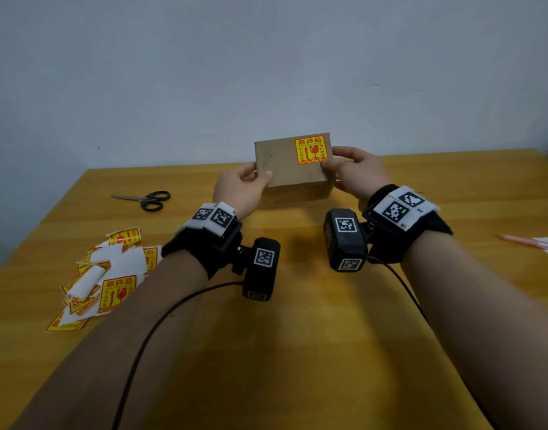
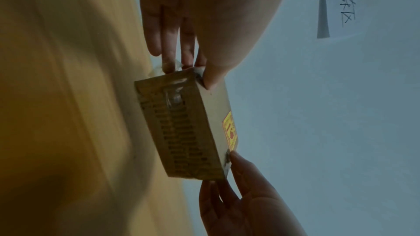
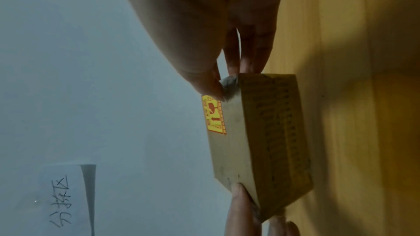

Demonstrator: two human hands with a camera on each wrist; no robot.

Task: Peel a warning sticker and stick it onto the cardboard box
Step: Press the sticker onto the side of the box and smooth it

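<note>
A small brown cardboard box (image 1: 285, 164) (image 2: 188, 123) (image 3: 261, 132) is held tilted above the wooden table, top face toward me. A yellow and red warning sticker (image 1: 311, 149) (image 2: 230, 133) (image 3: 214, 114) sits flat on the right part of that face. My left hand (image 1: 251, 178) (image 2: 195, 60) grips the box's left end, thumb on top and fingers behind. My right hand (image 1: 344, 162) (image 3: 227, 76) grips the right end, thumb at the sticker's corner. In each wrist view the other hand's fingers (image 2: 236, 195) (image 3: 240, 204) show at the box's far end.
A heap of loose warning stickers and white backing papers (image 1: 102, 277) lies at the table's left. Black-handled scissors (image 1: 147, 199) lie behind it. A pink pencil and paper (image 1: 536, 243) are at the right edge. A handwritten sheet (image 2: 341, 3) (image 3: 68, 198) hangs on the wall.
</note>
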